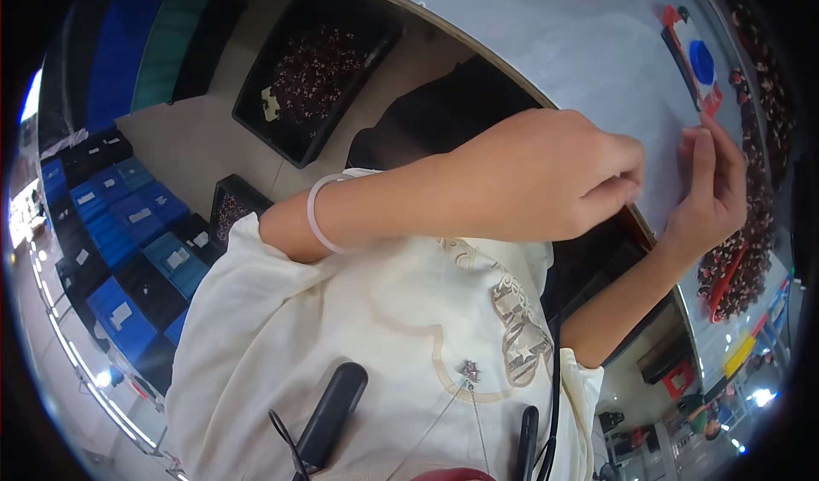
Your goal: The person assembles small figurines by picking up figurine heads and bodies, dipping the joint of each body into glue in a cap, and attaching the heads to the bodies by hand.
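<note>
In the head view, there went the left hand (563,174), curled at the edge of the grey table (589,46), fingers folded in, and what they held I couldn't tell! Across from it, the right hand (715,195) had thumb and forefinger narrowed to a pinch, contents unclear, near a red-and-white fixture (681,34) bearing a blue disc (702,61), while small dark parts (755,255) lay heaped alongside
</note>
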`<state>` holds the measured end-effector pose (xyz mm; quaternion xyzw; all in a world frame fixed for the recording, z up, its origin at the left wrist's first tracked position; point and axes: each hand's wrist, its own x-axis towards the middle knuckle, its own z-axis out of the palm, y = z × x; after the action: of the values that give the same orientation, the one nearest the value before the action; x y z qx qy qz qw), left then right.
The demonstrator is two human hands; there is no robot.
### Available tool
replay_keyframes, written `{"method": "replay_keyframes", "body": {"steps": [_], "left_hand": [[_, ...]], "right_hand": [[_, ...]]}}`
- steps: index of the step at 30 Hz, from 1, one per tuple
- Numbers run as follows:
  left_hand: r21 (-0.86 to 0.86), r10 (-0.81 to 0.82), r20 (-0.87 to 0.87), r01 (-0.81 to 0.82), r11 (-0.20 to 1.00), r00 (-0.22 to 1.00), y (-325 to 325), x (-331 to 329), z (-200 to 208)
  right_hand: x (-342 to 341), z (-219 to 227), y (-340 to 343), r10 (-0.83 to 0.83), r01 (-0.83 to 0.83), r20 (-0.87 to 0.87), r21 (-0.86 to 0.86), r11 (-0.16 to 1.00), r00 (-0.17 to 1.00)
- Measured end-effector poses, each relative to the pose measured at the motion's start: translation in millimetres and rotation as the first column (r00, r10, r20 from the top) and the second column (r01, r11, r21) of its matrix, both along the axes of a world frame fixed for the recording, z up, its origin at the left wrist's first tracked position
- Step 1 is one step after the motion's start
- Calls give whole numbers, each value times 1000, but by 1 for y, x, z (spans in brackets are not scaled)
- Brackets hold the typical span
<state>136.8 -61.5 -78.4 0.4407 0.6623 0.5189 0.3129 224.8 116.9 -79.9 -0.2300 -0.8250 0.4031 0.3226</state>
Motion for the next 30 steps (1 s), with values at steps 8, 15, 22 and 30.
{"method": "replay_keyframes", "body": {"steps": [8,15,22,30], "left_hand": [[57,198,-222,-190,980,955,0,-7,-4],[87,279,-239,-266,960,930,-2,-11,-11],[14,250,-79,-250,968,965,1,-19,-2],[83,230,83,-236,968,970,0,-21,-13]], "right_hand": [[2,3,-1,-35,34,-8,-64,997,999],[-1,2,-2,-20,20,-6,-55,998,1000],[0,5,0,23,-21,-16,115,993,1000],[-6,20,-85,629,-627,139,387,676,765]]}}
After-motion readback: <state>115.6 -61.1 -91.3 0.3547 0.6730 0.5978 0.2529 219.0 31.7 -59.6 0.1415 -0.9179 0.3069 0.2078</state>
